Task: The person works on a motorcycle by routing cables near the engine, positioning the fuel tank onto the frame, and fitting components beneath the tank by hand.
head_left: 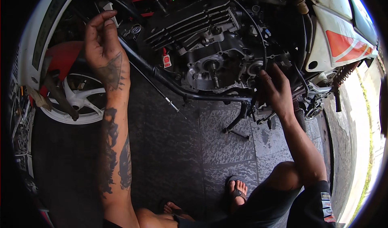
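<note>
Forward, hands point(107, 52) well apart

grey finned engine point(221, 48), side uncovered, shaft point(213, 72) protruding

dark tiled floor point(226, 147), bright daylight point(357, 147)

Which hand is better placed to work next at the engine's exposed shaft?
Probably the right hand, at the engine and nearer the shaft; the left hand is off toward the front wheel.
</note>
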A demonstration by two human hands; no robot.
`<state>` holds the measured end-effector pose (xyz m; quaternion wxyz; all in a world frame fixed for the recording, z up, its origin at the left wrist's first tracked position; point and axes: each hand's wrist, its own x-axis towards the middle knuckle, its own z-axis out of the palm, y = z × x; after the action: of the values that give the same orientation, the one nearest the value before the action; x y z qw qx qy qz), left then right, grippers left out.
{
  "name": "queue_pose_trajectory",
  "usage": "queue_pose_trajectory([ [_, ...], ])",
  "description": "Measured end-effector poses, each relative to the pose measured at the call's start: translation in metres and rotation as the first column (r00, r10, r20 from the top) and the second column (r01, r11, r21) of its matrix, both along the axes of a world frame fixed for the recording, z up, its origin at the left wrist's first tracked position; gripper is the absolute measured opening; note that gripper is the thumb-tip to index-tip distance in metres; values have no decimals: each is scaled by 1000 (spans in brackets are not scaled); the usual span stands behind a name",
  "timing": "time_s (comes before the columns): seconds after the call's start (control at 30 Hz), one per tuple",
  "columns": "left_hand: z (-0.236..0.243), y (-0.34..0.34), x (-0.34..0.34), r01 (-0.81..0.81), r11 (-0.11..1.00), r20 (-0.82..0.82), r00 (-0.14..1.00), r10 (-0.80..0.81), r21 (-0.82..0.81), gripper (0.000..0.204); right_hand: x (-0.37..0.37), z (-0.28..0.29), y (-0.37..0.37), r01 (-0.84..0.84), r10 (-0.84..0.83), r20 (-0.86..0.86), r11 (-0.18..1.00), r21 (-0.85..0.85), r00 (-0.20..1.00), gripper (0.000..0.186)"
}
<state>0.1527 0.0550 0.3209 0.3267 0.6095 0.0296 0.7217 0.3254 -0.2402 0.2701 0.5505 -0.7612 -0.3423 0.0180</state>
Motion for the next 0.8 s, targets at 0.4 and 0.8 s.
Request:
queue_pose_trajectory([
  [0.4, -5, -7, 6, -38, 999, -41, 998, 39, 28, 14, 4, 2, 6, -26, 26, 7, 999, -28, 1000, 22],
  [0.8, -4, -12, 8, -12, 1000, -29, 1000, 13, 14, 13, 12, -4, -1, 37, -45, 91, 996, 85, 995, 18],
])
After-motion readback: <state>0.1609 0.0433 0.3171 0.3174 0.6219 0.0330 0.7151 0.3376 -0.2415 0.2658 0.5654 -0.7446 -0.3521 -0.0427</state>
